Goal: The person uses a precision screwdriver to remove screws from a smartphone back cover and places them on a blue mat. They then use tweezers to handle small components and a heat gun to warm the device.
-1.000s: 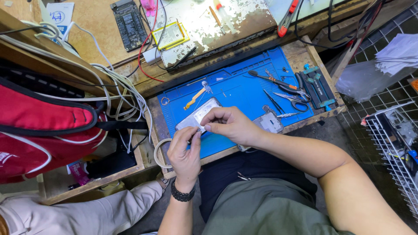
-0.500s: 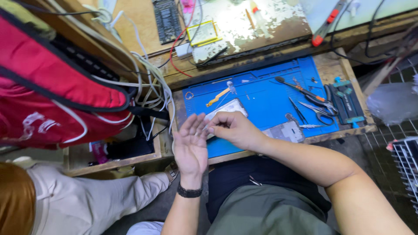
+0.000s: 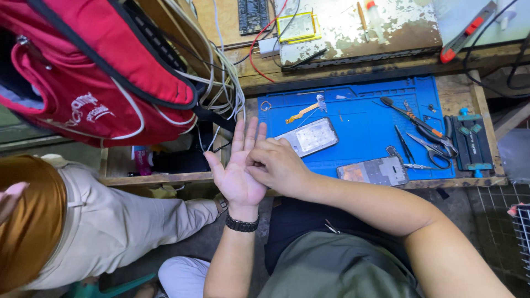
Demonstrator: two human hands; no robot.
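while the left hand [image 3: 238, 165] lies open, palm up and empty, the right hand [image 3: 277, 164] presses curled fingertips into that palm; whether they pinch something small cannot be told. just beyond, a phone panel [image 3: 308, 136] rests untouched on the blue mat [image 3: 359, 118]; nearby lie a second phone frame [image 3: 374, 170], scissors [image 3: 432, 152] and pliers [image 3: 414, 118], so assembly appears unfinished.

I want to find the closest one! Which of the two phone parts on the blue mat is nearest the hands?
The pale phone panel lying slantwise, just beyond the right hand. The darker phone frame sits farther right, near the scissors.
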